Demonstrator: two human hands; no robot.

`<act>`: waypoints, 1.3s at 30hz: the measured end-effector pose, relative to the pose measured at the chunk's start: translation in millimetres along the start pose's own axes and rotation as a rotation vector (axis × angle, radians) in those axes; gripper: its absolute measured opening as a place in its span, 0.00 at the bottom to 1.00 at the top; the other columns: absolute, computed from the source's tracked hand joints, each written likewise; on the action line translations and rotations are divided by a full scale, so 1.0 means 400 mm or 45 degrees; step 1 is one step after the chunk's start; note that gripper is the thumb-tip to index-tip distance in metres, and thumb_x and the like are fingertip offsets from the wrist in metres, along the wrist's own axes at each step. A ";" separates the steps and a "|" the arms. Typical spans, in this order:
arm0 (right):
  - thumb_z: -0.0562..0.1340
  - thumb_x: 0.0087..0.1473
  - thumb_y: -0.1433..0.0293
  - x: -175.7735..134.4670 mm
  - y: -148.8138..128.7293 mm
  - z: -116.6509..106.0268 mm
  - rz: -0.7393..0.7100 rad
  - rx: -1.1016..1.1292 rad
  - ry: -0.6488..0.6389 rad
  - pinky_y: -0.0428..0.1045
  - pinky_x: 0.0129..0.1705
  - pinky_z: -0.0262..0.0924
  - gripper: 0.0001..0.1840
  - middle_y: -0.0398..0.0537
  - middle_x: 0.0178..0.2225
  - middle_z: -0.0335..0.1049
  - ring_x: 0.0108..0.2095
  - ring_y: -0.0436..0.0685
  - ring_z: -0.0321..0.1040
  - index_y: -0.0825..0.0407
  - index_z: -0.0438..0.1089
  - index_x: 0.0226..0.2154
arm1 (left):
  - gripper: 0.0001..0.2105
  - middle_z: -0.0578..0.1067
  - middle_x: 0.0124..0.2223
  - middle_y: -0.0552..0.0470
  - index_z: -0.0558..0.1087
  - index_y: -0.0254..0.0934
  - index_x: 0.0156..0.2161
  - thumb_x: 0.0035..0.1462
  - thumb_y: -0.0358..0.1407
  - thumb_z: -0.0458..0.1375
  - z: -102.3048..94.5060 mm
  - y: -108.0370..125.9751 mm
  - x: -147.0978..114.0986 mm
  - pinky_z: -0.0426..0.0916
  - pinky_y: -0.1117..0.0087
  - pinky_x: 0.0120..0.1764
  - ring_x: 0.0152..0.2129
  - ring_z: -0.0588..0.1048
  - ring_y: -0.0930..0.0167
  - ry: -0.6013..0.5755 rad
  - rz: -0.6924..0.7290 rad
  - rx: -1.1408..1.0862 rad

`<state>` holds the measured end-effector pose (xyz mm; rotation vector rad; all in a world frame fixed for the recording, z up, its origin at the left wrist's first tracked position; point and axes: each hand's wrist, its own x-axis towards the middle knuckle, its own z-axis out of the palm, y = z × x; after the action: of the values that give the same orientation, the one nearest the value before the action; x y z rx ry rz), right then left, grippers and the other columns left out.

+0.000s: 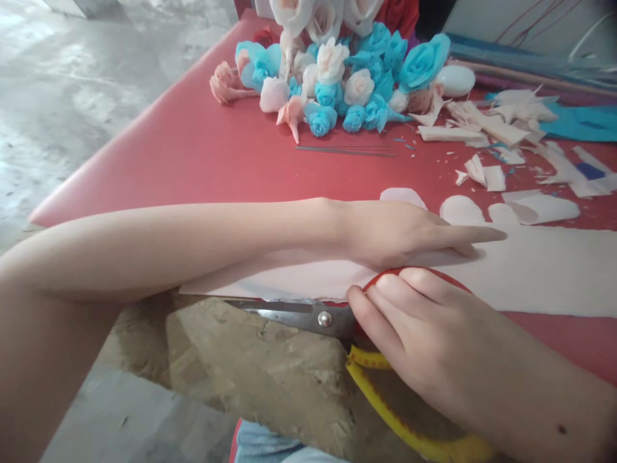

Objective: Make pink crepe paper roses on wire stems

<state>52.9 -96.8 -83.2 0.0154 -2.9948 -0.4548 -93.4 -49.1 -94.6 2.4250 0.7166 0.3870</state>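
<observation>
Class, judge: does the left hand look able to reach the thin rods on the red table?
Likely yes: the left hand lies over the pale strip, and mostly red tabletop shows between it and the rods.

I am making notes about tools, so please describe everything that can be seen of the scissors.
The scissors have grey, metal-looking blades joined by a shiny round screw. The blades point left in the picture, along the near edge of the pale paper; how far they are open is hard to tell. The right hand holds the scissors, covering much of the red handle. A yellow loop below may be part of them; I cannot be sure.
</observation>
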 end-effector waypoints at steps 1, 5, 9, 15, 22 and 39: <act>0.50 0.47 0.77 -0.001 0.001 0.000 -0.010 0.008 0.025 0.53 0.31 0.50 0.18 0.54 0.25 0.64 0.28 0.59 0.56 0.66 0.63 0.42 | 0.23 0.67 0.56 0.46 0.49 0.24 0.61 0.62 0.33 0.42 -0.001 0.000 0.000 0.62 0.73 0.45 0.48 0.68 0.67 -0.004 0.007 0.015; 0.51 0.48 0.78 -0.004 0.000 -0.002 -0.066 0.020 0.061 0.53 0.31 0.49 0.15 0.54 0.24 0.65 0.26 0.58 0.57 0.66 0.65 0.39 | 0.23 0.66 0.57 0.46 0.50 0.24 0.61 0.61 0.30 0.42 -0.006 0.001 -0.002 0.62 0.73 0.43 0.49 0.67 0.67 -0.052 0.042 0.078; 0.48 0.47 0.78 -0.009 -0.011 -0.012 -0.069 -0.015 -0.019 0.54 0.32 0.49 0.19 0.55 0.26 0.65 0.27 0.58 0.56 0.66 0.66 0.41 | 0.25 0.65 0.57 0.49 0.49 0.26 0.61 0.58 0.26 0.43 -0.002 -0.003 -0.002 0.62 0.74 0.42 0.48 0.67 0.69 -0.055 0.039 0.103; 0.46 0.45 0.75 -0.010 -0.033 -0.020 0.070 -0.097 -0.119 0.56 0.35 0.49 0.25 0.57 0.29 0.63 0.30 0.59 0.54 0.64 0.67 0.43 | 0.22 0.67 0.56 0.49 0.51 0.26 0.60 0.61 0.28 0.42 0.007 -0.003 0.002 0.62 0.73 0.41 0.46 0.69 0.69 0.014 0.017 0.076; 0.50 0.41 0.72 0.011 -0.037 -0.005 0.090 -0.060 -0.071 0.55 0.37 0.49 0.27 0.55 0.29 0.63 0.31 0.59 0.54 0.64 0.66 0.45 | 0.23 0.65 0.57 0.45 0.50 0.23 0.61 0.63 0.33 0.40 -0.007 0.001 -0.001 0.61 0.73 0.46 0.48 0.67 0.67 -0.048 0.061 0.036; 0.54 0.46 0.77 0.034 -0.018 0.015 0.022 0.163 0.181 0.50 0.29 0.46 0.10 0.47 0.22 0.60 0.24 0.55 0.53 0.60 0.64 0.35 | 0.22 0.65 0.58 0.47 0.51 0.26 0.60 0.62 0.31 0.41 -0.006 -0.001 -0.002 0.60 0.72 0.51 0.51 0.66 0.68 -0.027 0.022 0.029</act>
<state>38.5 -102.3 -89.5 0.0308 -2.8764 -0.2483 -95.0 -48.2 -92.9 2.4548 0.6950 0.3616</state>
